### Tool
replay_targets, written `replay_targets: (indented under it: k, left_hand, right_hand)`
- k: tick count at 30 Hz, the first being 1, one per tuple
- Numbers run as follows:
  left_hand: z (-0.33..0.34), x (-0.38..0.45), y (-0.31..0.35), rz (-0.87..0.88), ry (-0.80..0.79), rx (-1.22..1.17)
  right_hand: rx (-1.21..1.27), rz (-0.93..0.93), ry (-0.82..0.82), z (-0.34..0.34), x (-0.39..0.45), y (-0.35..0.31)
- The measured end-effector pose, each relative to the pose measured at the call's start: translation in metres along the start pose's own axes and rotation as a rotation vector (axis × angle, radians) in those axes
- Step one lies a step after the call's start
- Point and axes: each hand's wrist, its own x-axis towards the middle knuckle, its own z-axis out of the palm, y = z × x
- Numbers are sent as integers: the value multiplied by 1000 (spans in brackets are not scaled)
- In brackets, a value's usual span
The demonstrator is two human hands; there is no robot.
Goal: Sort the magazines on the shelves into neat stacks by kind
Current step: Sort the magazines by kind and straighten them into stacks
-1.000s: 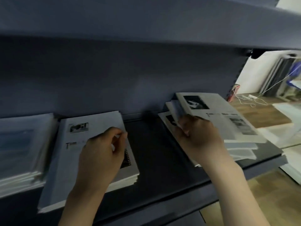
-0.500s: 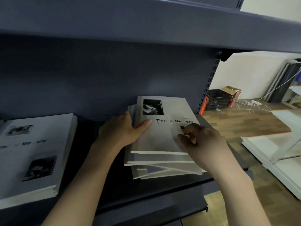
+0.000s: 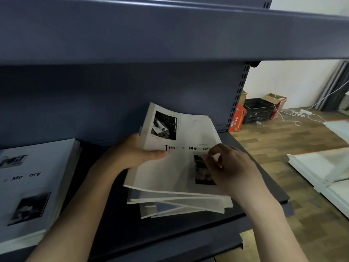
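On shelf [image 3: 260,186] | left hand [image 3: 132,154] grips magazine [image 3: 170,167] | right hand [image 3: 232,167] pinches cover

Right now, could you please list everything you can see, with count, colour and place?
right stack: one, several white magazines, splayed, on the shelf, middle
top magazine: one, white with black photos, far end lifted off the right stack
left stack: one, white, same cover, shelf left
shelf: one in use, dark blue-grey; another above
red carton: one, floor beside the upright
black crate: one, floor behind
brown box: one, open, by the wall
white cable: floor, right
white panels: floor, far right
left hand: grips the top magazine's left edge
right hand: pinches its right edge
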Motion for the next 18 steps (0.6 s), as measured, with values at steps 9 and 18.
replay_targets:
  k: [9,18]
  left_hand:
    - [-37,-36,-62,122,161,-149]
    - [-60,-51,-99,122,293,-278]
  right_hand:
    - [-51,179,-50,10,20,-21]
    - [-230,281,-232,10,55,-40]
